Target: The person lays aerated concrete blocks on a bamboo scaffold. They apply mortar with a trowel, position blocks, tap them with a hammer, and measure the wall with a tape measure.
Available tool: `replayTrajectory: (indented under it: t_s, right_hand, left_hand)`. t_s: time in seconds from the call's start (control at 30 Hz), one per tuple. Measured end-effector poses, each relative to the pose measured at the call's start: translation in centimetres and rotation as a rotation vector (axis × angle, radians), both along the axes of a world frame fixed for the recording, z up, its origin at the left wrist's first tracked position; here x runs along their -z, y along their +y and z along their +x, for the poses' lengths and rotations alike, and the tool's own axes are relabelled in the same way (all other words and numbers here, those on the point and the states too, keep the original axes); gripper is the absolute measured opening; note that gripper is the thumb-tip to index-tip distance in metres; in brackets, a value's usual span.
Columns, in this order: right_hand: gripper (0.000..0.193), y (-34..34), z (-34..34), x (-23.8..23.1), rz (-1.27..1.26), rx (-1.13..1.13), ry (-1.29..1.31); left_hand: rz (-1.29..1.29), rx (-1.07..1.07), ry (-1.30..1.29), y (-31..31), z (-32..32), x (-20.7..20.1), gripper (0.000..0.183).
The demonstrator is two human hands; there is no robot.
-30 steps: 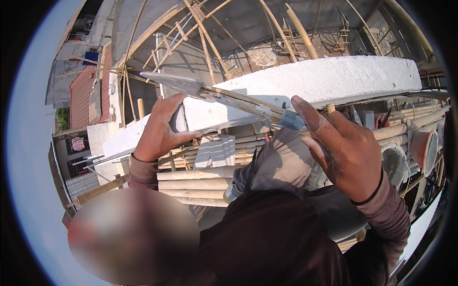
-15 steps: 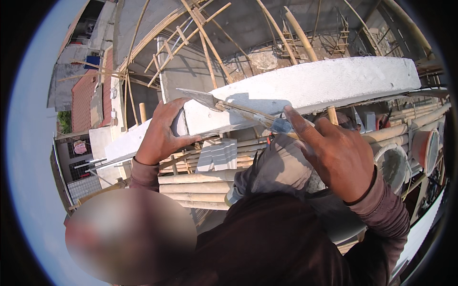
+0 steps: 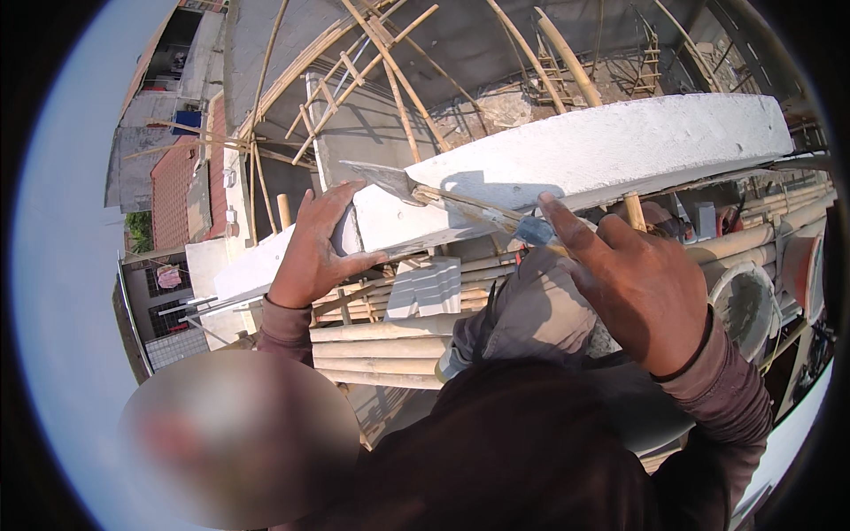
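My right hand [image 3: 624, 283] is closed around a trowel-like tool with a wooden handle [image 3: 465, 208], wrapped in blue near my fingers. Its flat grey blade [image 3: 379, 179] rests across the top of a white block wall [image 3: 611, 155]. On the left of the blade, my left hand [image 3: 314, 243] grips a white block [image 3: 348, 232] at the wall, fingers over its far side and thumb along the near face. Part of that block is hidden under my hand.
Bamboo poles [image 3: 381, 348] form the platform below, with a grooved white piece [image 3: 425, 288] on them. A bucket of grey mix [image 3: 744, 305] stands at the right. Bamboo scaffolding [image 3: 398, 80] rises beyond the wall, above a lower floor. Tiled roof [image 3: 177, 190] lies far left.
The whole view has shifted slightly, so wall and hands appear further right. Both hands keep their holds, and the blade stays at nearly the same spot on the wall.
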State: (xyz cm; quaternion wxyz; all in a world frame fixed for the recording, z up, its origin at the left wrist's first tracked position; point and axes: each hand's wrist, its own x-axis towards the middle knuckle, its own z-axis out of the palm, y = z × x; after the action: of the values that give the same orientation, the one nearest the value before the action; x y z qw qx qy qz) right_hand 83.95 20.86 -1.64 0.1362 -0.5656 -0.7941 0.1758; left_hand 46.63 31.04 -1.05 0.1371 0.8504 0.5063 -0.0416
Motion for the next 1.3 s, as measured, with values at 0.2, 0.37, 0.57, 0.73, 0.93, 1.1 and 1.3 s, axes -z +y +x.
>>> replayTrajectory:
  t_s: [0.2, 0.37, 0.57, 0.73, 0.93, 1.1, 1.3]
  right_hand:
    - [0.060, -0.4, 4.6, -0.7, -0.099, 0.113, 0.193]
    - [0.051, -1.9, 7.5, -1.0, 0.044, 0.246, 0.295]
    - [0.049, -4.6, 10.1, 3.1, 0.104, 0.377, 0.512]
    - [0.047, -4.8, 9.6, 4.9, 0.067, 0.332, 0.541]
    - [0.043, -2.6, 8.6, 2.7, -0.044, 0.256, 0.472]
    - [0.051, -0.7, 6.6, 2.0, -0.063, 0.117, 0.316]
    - [0.078, 2.4, 0.9, 0.1, 0.141, -0.144, 0.083]
  left_hand:
    - [0.257, -0.245, -0.437, -1.4, -2.9, -0.6, 0.136]
    - [0.409, -0.308, -0.449, -1.2, -5.4, -1.9, 0.063]
    - [0.259, 0.091, -0.421, -1.4, 7.0, -3.6, 0.075]
    - [0.108, -0.013, -0.129, -1.4, 0.8, -3.7, 0.114]
    - [0.025, -0.042, -0.195, -1.0, -0.5, 0.7, 0.102]
    - [0.131, 0.040, -0.377, -0.2, -1.0, 1.3, 0.093]
    - [0.127, 0.055, -0.400, -0.1, -1.5, 2.1, 0.090]
